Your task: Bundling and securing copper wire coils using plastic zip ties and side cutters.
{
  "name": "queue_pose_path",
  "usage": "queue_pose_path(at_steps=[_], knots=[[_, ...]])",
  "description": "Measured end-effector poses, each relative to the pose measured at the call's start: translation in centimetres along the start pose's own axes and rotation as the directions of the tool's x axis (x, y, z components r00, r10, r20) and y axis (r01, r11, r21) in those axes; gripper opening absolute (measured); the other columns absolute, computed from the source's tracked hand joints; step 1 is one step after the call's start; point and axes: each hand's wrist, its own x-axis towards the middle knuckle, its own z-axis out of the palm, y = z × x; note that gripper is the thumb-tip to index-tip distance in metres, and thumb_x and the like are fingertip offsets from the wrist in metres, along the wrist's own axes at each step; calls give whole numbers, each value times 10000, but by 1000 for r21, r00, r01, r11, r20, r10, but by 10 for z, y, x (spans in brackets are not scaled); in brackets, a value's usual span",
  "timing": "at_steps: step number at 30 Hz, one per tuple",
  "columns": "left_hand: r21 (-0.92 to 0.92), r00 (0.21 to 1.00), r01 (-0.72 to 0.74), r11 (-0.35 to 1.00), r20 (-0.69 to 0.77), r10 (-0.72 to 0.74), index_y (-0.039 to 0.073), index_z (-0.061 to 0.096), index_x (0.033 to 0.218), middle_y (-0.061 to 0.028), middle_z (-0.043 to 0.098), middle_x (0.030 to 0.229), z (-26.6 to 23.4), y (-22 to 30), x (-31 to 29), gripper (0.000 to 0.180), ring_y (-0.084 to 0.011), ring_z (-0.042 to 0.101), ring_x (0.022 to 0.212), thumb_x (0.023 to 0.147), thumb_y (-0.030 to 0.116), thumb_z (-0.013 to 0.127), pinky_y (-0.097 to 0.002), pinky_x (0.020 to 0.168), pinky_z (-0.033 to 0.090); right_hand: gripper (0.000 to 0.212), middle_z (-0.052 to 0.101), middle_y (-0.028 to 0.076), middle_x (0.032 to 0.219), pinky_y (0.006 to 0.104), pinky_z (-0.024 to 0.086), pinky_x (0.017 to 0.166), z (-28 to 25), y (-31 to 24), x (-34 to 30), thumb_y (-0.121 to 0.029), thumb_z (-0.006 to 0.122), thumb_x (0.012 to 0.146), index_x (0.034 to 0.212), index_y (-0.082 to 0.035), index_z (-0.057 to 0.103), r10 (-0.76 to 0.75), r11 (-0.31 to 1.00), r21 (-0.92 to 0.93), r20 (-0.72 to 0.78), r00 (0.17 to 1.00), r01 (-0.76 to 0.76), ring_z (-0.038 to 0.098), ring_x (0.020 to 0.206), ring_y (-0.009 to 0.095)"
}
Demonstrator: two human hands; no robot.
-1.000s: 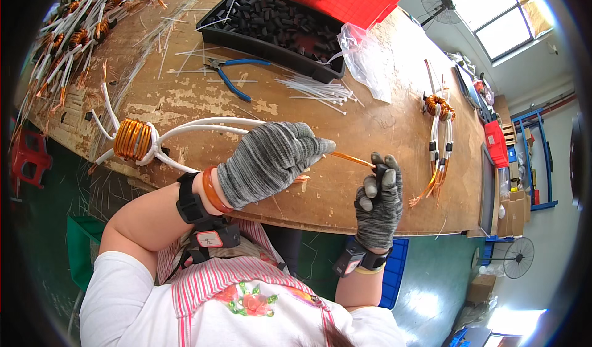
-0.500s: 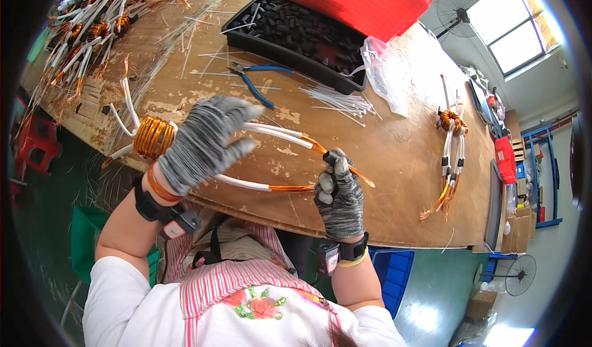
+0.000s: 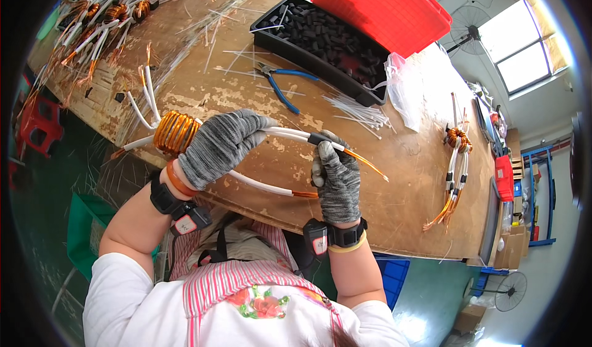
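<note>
Worn wooden workbench [image 3: 394,193] is spreading under everything. Blk bin [image 3: 302,57] is standing near its far side, w/ red lid [image 3: 382,14] beside it; a pile of wound coils [image 3: 117,14] is filling the far L corner.

Near the front edge, L of centre, the copper coil [image 3: 174,132] is lying on the bench. Its long axis w/ leads is running L to R: short leads are pointing up-L & L, long wht leads [image 3: 290,134] are pointing R, sloping slightly down to bare copper. A separate lower lead [image 3: 259,185] is curving R under them, bare end reaching the R hand.

Hands are staying apart from each other. L hand [image 3: 225,143], gloved, is clamping the wht leads just R of the coil; R hand [image 3: 339,183], also gloved, is pinching further along.

2nd coil [image 3: 459,138] is lying far R, leads pointing down. Clear bag [image 3: 404,94], blue-handled pliers [image 3: 299,73] & wht cable ties [image 3: 364,113] are lying nr bin.

Smallest: blk sleeve [image 3: 317,138] is sitting round the paired leads, btwn R thumb & finger.
</note>
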Motion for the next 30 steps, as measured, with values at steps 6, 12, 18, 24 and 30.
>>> queue_pose_path(at_steps=[6,12,18,24,30], knots=[[-29,995,-5,1000,-104,2,33,683,1060,-121,686,918,3,-5,-2,193,-258,663,823,876,92,673,-335,737,539,307,587,-9,768,163,376,448,-14,7,-12,-264,651,935,1153,-53,612,33,996,-86,63,997,-28,495,560,38],[-202,974,226,953,11,-228,19,657,1113,-90,679,849,-1,-3,1,210,-145,638,698,916,86,636,-269,649,531,386,589,14,887,182,412,498,-20,28,-16,-325,589,968,1259,-75,548,262,931,211,177,949,-297,513,644,59],[-250,930,368,896,123,-347,-6,619,1170,-77,672,879,-8,2,9,274,-118,596,694,925,116,628,-254,655,517,332,567,-14,917,183,424,500,-24,20,-12,-305,515,1003,1261,-95,530,68,870,472,166,984,-140,494,675,75],[220,978,-42,975,-192,86,74,590,1212,-85,641,987,-15,37,4,387,-308,597,979,854,184,684,-402,933,448,340,585,2,917,188,444,515,-44,20,-37,-269,547,993,1269,-72,549,13,895,447,13,1000,-18,537,672,72],[-95,943,-331,939,-3,333,75,627,1137,-98,639,947,23,81,28,353,-311,606,939,807,176,703,-419,885,462,340,624,22,874,187,430,511,-37,2,-55,-278,567,984,1229,-43,585,-162,978,123,-75,984,170,531,625,62]])
